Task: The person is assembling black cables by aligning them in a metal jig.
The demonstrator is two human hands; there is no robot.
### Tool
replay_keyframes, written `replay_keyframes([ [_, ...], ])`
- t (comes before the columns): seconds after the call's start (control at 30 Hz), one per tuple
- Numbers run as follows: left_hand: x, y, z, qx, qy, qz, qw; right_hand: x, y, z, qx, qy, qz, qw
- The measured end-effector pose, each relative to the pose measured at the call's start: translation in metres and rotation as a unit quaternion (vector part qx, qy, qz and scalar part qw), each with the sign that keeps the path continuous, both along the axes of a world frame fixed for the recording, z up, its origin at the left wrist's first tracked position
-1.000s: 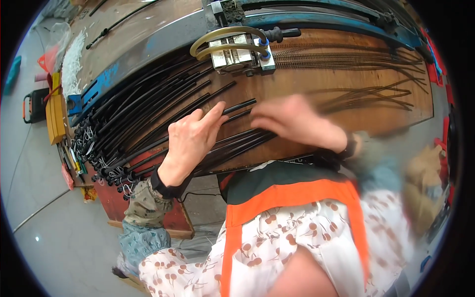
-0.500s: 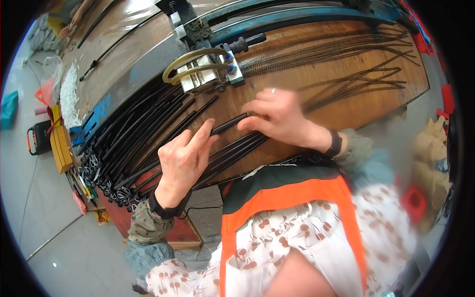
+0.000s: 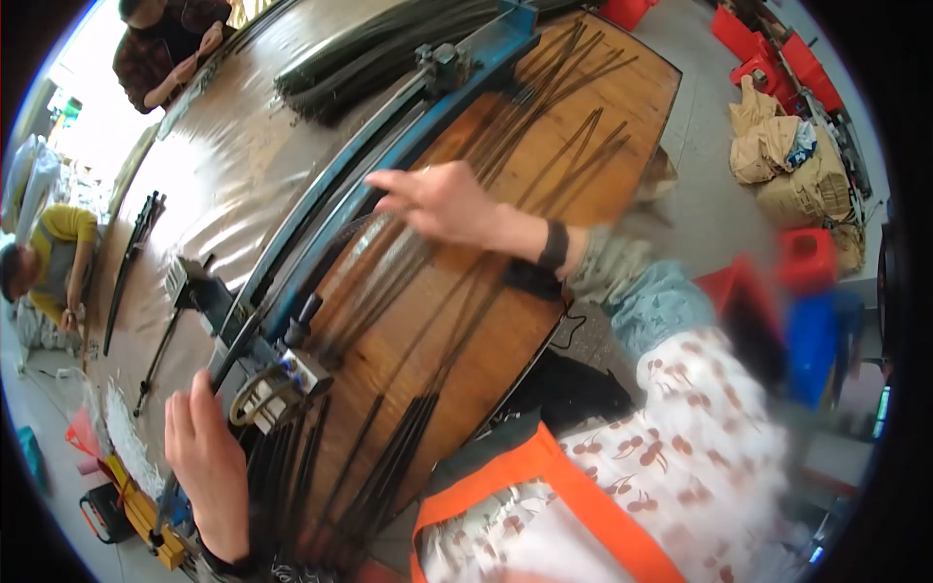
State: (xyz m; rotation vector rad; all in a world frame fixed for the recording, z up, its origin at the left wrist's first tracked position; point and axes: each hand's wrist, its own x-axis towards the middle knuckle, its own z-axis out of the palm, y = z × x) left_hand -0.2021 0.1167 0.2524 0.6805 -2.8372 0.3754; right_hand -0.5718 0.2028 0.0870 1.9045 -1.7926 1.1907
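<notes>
My left hand (image 3: 209, 471) is at the lower left with its fingers stretched upward, beside a metal clamp block (image 3: 267, 400) fitted with a looped yellowish hose (image 3: 250, 389). Nothing shows in its palm. Over the long blue rail (image 3: 364, 194), my right hand (image 3: 442, 204) points left, its fingers bent and close together. A thin blurred dark strand (image 3: 340, 238) runs from just below those fingers toward the clamp; whether they grip it is hidden by blur. Several black tubes (image 3: 398, 447) with thin dark rods (image 3: 447, 360) reaching out of them lie on the wooden board (image 3: 505, 340).
Across the sheet-covered table (image 3: 233, 185) lies a thick bundle of dark rods (image 3: 350, 73). Two other people work at its far side, one in a dark checked shirt (image 3: 165, 49), one in yellow (image 3: 68, 228). Red bins (image 3: 807, 257) and brown sacks (image 3: 777, 151) stand at the right.
My view has turned. My hands, close together at a black tube before, are now far apart: the left by the clamp block, the right out over the rail. The left hand has left the tube.
</notes>
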Motion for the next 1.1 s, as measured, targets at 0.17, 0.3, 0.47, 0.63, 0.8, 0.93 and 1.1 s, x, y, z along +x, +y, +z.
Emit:
replay_keyframes([
  [0.17, -0.066, -0.023, 0.001, 0.116, -0.086, -0.044, 0.989, -0.033, -0.022, 0.011, -0.031, 0.043, 0.077, 0.996],
  [0.3, -0.07, -0.024, -0.002, 0.037, -0.056, -0.067, 0.995, 0.01, -0.024, 0.025, 0.001, -0.03, -0.029, 0.999],
  [0.47, -0.047, -0.039, -0.003, 0.005, 0.017, -0.006, 1.0, 0.002, -0.018, 0.041, -0.037, -0.093, 0.195, 0.976],
  [0.63, -0.045, -0.015, 0.002, 0.0, -0.035, -0.048, 0.998, 0.053, -0.026, 0.057, -0.123, -0.139, 0.178, 0.966],
  [0.8, 0.015, -0.02, 0.011, -0.012, 0.005, 0.024, 1.0, 0.051, -0.036, 0.029, -0.119, -0.137, 0.195, 0.964],
  [0.93, 0.007, -0.006, -0.007, 0.006, 0.016, -0.001, 1.0, 0.114, -0.035, 0.043, -0.17, -0.024, 0.174, 0.97],
  [1.1, 0.074, -0.027, 0.001, -0.051, 0.134, 0.084, 0.986, 0.047, -0.045, 0.028, -0.109, 0.044, 0.097, 0.988],
])
